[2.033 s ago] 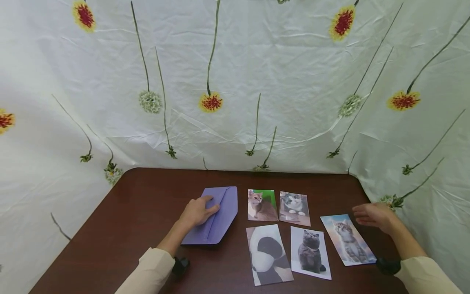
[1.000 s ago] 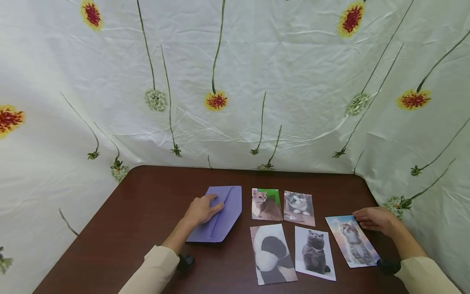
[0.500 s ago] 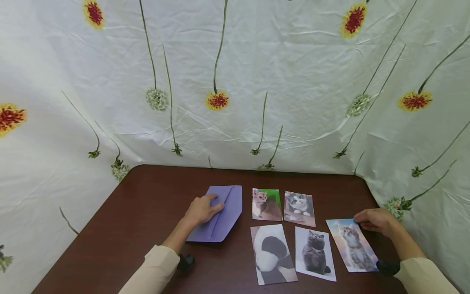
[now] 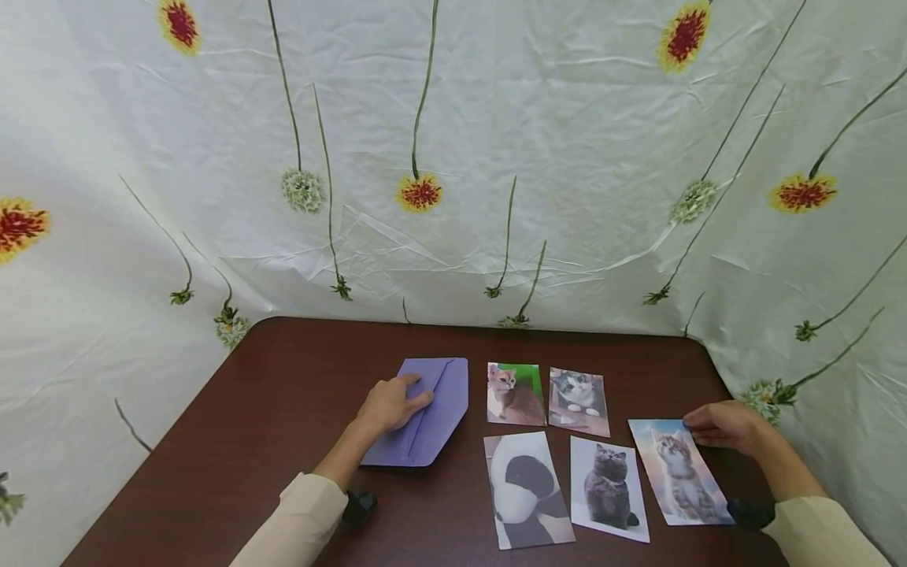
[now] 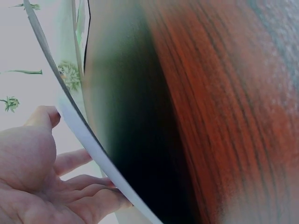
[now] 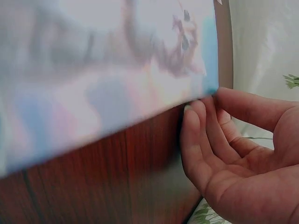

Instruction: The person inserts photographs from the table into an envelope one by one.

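Note:
A purple envelope [image 4: 441, 409] lies on the table with its pointed flap side to the right. My left hand [image 4: 388, 405] rests on top of it, thumb and fingers spread over its face. In the left wrist view the envelope [image 5: 84, 123] appears edge-on, with the thumb and fingers of my left hand [image 5: 42, 172] against one side. At the right, my right hand [image 4: 730, 425] pinches the upper right corner of a kitten photo [image 4: 676, 472] with a blue and pink background. The right wrist view shows that photo's [image 6: 117, 70] corner between the thumb and fingers.
Several other photos lie flat between the hands: an orange cat on green [image 4: 516, 395], a grey and white cat [image 4: 579, 402], a black and white close-up [image 4: 527, 492] and a dark grey cat [image 4: 609, 488]. The brown table [image 4: 283, 409] meets a flowered cloth [image 4: 453, 157] behind.
My right hand has come down from beside the kitten photo and taken its corner. The photo has turned slightly. My left hand has stayed on the envelope; the head view has shifted a little.

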### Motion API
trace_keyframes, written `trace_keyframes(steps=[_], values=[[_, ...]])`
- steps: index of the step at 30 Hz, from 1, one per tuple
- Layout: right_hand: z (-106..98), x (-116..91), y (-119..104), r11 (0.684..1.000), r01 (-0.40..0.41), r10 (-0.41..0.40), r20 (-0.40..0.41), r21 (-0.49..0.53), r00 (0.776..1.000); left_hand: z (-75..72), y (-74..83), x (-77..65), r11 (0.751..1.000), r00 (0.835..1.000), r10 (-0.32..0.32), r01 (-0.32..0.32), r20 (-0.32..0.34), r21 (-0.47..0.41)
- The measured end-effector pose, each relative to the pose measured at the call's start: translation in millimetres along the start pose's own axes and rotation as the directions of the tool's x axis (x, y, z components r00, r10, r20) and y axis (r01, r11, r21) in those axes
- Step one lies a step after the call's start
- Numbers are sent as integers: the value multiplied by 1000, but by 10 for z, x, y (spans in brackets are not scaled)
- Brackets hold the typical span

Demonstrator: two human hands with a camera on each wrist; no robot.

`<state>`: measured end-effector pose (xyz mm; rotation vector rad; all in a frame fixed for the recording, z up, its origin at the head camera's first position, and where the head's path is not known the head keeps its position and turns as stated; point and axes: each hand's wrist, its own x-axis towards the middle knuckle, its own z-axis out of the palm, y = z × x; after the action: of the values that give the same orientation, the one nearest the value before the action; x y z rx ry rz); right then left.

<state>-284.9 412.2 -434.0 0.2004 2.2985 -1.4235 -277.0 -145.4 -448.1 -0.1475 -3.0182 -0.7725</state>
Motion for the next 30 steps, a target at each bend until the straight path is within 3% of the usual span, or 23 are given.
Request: trace_keyframes(steps=[9, 30], values=[[21, -17, -26, 1000, 3, -3, 26, 5, 1000, 0, 9, 7, 1000, 1000, -3, 3, 6, 7], [128, 54, 5, 996, -28, 24, -49, -81, 999, 15, -5, -2, 1000, 1000, -3, 3, 5, 6]])
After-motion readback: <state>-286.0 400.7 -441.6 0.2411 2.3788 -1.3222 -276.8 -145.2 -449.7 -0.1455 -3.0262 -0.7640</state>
